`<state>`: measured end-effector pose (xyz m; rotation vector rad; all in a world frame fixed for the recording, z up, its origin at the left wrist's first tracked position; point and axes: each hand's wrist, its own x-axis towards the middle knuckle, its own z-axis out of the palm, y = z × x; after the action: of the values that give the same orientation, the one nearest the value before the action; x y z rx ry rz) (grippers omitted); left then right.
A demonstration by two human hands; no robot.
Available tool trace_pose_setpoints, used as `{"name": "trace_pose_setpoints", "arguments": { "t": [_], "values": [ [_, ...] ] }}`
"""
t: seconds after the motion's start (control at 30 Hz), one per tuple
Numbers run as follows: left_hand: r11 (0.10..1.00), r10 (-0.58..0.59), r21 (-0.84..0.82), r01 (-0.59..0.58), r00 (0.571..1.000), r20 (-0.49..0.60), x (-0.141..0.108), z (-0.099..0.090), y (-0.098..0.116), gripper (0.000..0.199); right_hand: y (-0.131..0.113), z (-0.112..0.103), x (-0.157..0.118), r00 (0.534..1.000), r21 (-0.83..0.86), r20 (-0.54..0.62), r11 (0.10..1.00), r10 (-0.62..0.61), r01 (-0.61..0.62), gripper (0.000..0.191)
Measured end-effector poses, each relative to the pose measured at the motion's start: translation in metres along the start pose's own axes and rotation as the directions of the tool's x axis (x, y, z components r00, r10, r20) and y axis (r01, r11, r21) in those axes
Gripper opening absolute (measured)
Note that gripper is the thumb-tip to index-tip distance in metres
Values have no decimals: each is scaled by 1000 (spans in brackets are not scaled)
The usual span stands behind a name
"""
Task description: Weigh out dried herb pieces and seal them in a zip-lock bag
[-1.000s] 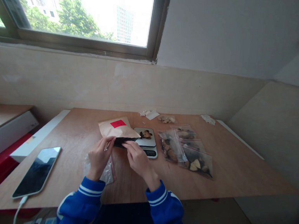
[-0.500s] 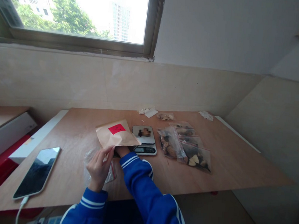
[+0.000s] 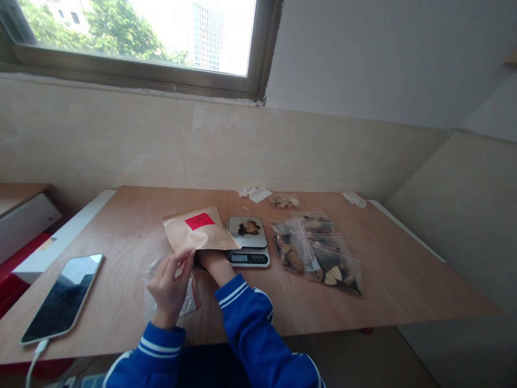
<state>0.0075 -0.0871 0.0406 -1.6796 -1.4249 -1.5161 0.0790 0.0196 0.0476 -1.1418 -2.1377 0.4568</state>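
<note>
My left hand (image 3: 170, 283) pinches the near edge of a brown paper bag (image 3: 211, 236) that bears a red label. My right hand (image 3: 217, 266) reaches in under the bag, or into its mouth; its fingers are hidden by the paper. Just right of the bag stands a digital kitchen scale (image 3: 259, 257) with brown dried pieces (image 3: 250, 227) on its plate. A clear zip bag (image 3: 191, 297) lies flat beneath and beside my left hand.
Several clear bags of dried pieces (image 3: 295, 260) lie right of the scale. Behind are a small clear bag (image 3: 284, 201), a white paper (image 3: 259, 195) and a crumpled tissue (image 3: 354, 199). A phone (image 3: 63, 298) with a plugged-in cable lies at the left.
My right forearm has drawn back a little toward the lower right, so more of the wrist shows. The paper bag stays pinched in my left hand, nearly unmoved.
</note>
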Motion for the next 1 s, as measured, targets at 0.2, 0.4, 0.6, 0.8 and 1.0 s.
{"name": "trace_pose_setpoints", "arguments": {
  "t": [0.2,0.4,0.6,0.8,1.0],
  "values": [
    [1000,-19,15,19,1000,3,5,3,0,10,-10,-36,-38,990,-92,127,993,-62,74,23],
    [997,-72,-8,72,997,34,7,4,0,11,-13,-63,-69,993,-26,111,998,-50,53,33],
    [996,-84,-12,84,996,32,13,3,6,13,-2,-62,-78,990,74,-62,988,-130,134,29],
    [996,-88,-4,88,996,16,18,2,13,13,5,-58,-94,917,64,-312,957,-249,281,26],
    [995,-101,12,100,994,30,21,4,19,13,5,-60,-107,788,93,-582,946,-201,311,32]
  ]
}}
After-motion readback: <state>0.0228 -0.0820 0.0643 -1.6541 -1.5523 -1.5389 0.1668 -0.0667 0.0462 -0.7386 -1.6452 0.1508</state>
